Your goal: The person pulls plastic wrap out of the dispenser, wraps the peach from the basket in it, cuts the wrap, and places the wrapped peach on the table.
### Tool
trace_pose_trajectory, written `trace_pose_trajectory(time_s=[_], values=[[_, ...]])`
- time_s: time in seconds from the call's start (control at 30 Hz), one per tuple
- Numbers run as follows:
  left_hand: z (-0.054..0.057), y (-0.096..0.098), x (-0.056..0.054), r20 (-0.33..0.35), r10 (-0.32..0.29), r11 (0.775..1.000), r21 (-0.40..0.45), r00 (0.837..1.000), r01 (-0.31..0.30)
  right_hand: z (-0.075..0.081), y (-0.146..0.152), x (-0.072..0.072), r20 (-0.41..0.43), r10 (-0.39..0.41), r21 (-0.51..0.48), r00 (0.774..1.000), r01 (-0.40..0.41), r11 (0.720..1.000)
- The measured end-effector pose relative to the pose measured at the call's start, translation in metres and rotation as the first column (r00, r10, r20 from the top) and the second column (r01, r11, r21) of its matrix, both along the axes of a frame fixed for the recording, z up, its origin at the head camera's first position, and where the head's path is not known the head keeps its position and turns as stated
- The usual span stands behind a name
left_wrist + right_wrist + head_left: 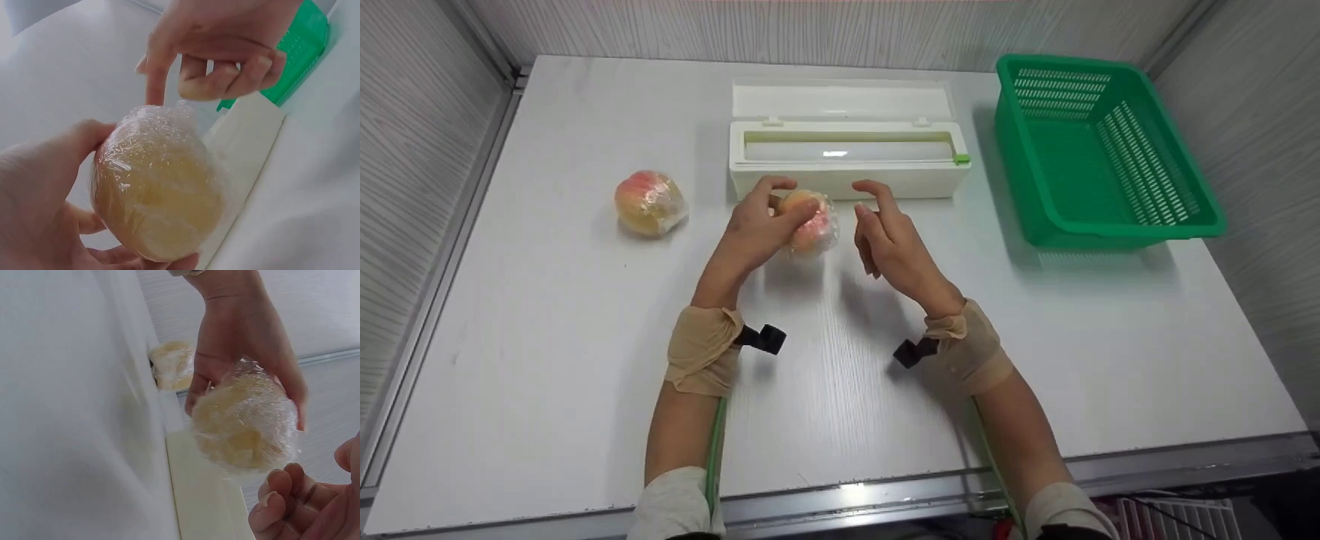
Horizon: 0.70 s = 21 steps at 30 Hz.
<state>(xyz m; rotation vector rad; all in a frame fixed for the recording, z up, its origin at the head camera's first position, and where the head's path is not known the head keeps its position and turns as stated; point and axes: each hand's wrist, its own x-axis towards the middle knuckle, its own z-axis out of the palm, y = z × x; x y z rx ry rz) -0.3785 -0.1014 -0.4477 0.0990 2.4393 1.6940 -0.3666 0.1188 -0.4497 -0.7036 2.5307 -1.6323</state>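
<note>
My left hand (pixel 761 225) grips a round yellow-and-pink fruit (pixel 819 231) wrapped in clear cling film, its thumb across the near side. Crinkled film bunches at the end facing the other hand, as the wrapped fruit (pixel 244 424) shows in the right wrist view. Just to the right, my right hand (pixel 894 244) holds nothing, its fingers loosely bent. In the left wrist view the index finger of the right hand (pixel 219 50) points down behind the fruit's top. A second film-wrapped fruit (pixel 649 203) of the same colours lies on the table to the left.
Behind the hands stands a white cling film dispenser (pixel 847 180), lid (pixel 844 101) raised, roll (pixel 847 151) inside and a green slider (pixel 961 159) at its right end. A green slotted basket (pixel 1035 187) stands at the right. Panelled walls border the white table (pixel 532 315).
</note>
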Motion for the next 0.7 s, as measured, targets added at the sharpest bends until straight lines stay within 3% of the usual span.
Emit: trace_pose_trajectory(time_s=[0.2,0.37,0.53,0.6,0.7], values=[[-0.007,-0.019,-0.006,-0.022,0.124,0.987,-0.102,0.992,-0.126,0.004,0.004,-0.003,0.049,-0.032,0.047,0.998,0.03,0.998],[-0.01,-0.036,-0.007,-0.016,0.232,0.962,-0.143,0.973,-0.232,0.016,0.001,0.004,0.088,-0.018,0.082,0.996,0.011,0.997],[-0.009,-0.047,-0.006,-0.062,0.361,0.907,-0.208,0.93,-0.366,0.031,-0.001,0.014,0.099,-0.015,0.097,0.995,0.006,0.995],[-0.011,-0.047,-0.005,-0.12,0.398,0.878,-0.236,0.909,-0.416,0.033,-0.001,0.015,0.1,-0.017,0.102,0.995,0.006,0.995],[-0.017,-0.044,-0.006,-0.262,0.412,0.83,-0.287,0.873,-0.478,0.032,0.0,0.015,0.102,-0.023,0.114,0.995,0.011,0.993]])
